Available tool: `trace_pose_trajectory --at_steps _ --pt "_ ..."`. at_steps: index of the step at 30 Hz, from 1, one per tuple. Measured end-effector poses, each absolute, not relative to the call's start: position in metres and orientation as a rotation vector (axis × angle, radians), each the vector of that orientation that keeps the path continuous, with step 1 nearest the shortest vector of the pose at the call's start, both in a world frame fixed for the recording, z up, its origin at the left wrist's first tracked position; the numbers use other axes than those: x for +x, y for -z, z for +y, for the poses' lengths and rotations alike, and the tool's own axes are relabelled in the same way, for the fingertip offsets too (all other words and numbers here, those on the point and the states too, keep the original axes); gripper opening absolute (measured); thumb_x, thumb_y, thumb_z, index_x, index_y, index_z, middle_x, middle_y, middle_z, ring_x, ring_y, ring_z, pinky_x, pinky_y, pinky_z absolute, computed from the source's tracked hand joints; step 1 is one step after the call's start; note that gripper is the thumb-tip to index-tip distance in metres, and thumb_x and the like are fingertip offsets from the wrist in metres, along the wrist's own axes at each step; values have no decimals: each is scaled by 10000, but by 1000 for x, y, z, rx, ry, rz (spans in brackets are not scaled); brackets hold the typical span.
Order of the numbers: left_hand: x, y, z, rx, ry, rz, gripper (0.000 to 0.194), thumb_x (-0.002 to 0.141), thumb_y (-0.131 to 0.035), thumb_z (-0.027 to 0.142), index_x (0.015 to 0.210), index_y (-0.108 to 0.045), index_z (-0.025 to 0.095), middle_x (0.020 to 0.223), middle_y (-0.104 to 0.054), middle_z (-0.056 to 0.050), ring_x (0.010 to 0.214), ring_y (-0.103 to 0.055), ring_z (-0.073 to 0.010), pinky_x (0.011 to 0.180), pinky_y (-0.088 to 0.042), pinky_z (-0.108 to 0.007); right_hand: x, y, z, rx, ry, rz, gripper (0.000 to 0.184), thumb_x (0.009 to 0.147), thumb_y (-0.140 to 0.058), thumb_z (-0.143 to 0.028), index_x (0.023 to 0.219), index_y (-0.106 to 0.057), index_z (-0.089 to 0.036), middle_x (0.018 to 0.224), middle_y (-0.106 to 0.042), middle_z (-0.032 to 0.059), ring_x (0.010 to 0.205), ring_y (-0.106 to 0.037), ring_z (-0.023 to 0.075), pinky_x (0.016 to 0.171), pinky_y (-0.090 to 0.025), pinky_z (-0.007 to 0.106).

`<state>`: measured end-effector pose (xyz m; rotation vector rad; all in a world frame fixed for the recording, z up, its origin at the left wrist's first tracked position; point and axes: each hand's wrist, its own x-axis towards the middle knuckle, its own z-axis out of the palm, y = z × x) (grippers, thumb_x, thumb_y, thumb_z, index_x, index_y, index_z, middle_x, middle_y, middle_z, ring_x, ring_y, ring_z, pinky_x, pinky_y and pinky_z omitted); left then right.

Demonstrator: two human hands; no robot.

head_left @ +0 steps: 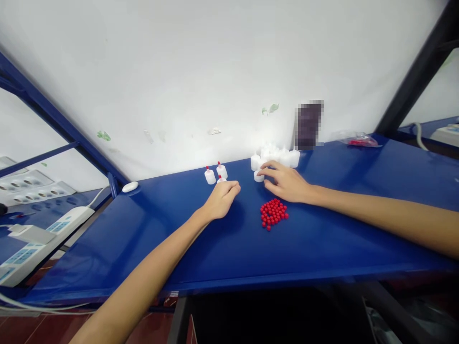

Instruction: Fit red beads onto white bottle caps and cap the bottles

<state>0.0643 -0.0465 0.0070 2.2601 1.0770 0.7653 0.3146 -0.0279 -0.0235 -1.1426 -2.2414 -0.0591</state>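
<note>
Loosely parted, the right grip spans a squat white bottle; left grip unclear.

The left hand partly hides a red-tipped white bottle.

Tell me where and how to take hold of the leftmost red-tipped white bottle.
I'd grip the leftmost bottle around its white body, below the narrow red tip, coming from the near left. It stands upright, the rounded body is much wider than the tip, and the other two red-tipped bottles crowd its right side.
</note>
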Motion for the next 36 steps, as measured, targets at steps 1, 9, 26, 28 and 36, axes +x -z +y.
trace_pose_trajectory --at_steps 1,9,26,28,36 --pt "69 -8 -45 2249 -749 1046 352 939 -377 382 644 -290 210 613 -313 41 581 -317 -121 565 -290 -280 315 24 -27 -1137 62 -2258 323 898 -536 -217 1185 -685 -216 1293 -640 87 866 -680 220 696 -521 346" --pt "103 -5 -34 2219 -631 883 344 876 -425 347 583 -321 201 559 -310 43 549 -305 -111 535 -260 -279 317 27 -23 -974 6 -2298 285 917 -509 -204 1131 -698 -200 1182 -677 97 981 -678 249 807 -541 373" --pt "97 11 -44 2255 -795 903 327 833 -442 285 576 -256 203 560 -243 44 568 -265 -115 574 -214 -312 319 21 -33 -803 -82 -2126 101 876 -526 -193 891 -625 -204 946 -647 67 630 -523 161 624 -444 333" --pt "95 11 -44 2244 -820 904 331 842 -437 290 579 -256 204 562 -255 44 567 -267 -114 572 -216 -310 319 19 -33 -784 -62 -2137 76 869 -530 -201 822 -589 -209 855 -621 58 684 -532 186 667 -436 347" --pt "97 11 -44 2198 -814 858 321 824 -436 294 559 -276 209 558 -249 45 548 -254 -110 539 -238 -295 322 16 -32 -698 -220 -2217 108 783 -557 -189 744 -462 -221 756 -518 12 691 -474 171 660 -382 314"
